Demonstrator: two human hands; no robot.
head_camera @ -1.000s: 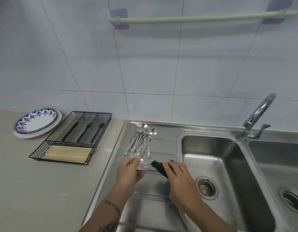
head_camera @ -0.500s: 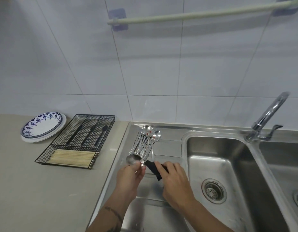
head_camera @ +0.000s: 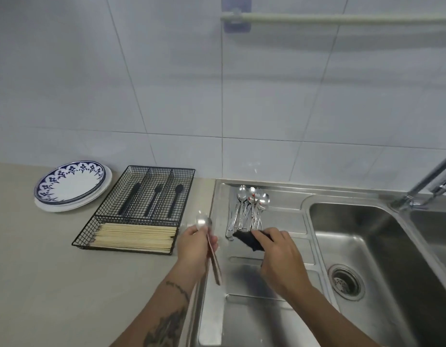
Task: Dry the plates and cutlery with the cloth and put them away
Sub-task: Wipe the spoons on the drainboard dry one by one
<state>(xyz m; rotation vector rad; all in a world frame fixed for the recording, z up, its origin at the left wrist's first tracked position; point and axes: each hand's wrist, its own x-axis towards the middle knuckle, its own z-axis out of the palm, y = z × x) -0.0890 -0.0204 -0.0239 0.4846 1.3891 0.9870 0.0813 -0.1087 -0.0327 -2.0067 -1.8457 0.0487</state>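
My left hand (head_camera: 195, 246) grips a steel spoon (head_camera: 203, 221) near its bowl, bowl up, its handle running down past my wrist, just left of the drainboard edge. A dark cloth (head_camera: 247, 240) is held by my right hand (head_camera: 279, 256) over the drainboard, apart from the spoon. A bundle of steel spoons and forks (head_camera: 250, 209) lies on the drainboard (head_camera: 274, 309) beyond the cloth. The black wire cutlery tray (head_camera: 109, 226) on the counter holds three black utensils (head_camera: 154, 202) and, in its front section, wooden chopsticks (head_camera: 136, 237). Stacked blue-patterned plates (head_camera: 71, 185) sit left of it.
The sink basin (head_camera: 382, 259) with its drain lies to the right. A tap (head_camera: 427, 186) stands at the far right. High on the tiled wall hangs a towel rail (head_camera: 337, 19). The beige counter (head_camera: 41, 271) stretches to the left.
My left hand has drawn the spoon away from the cloth, up and to the left toward the wire tray. The right hand stays over the drainboard with the cloth. The view has shifted left.
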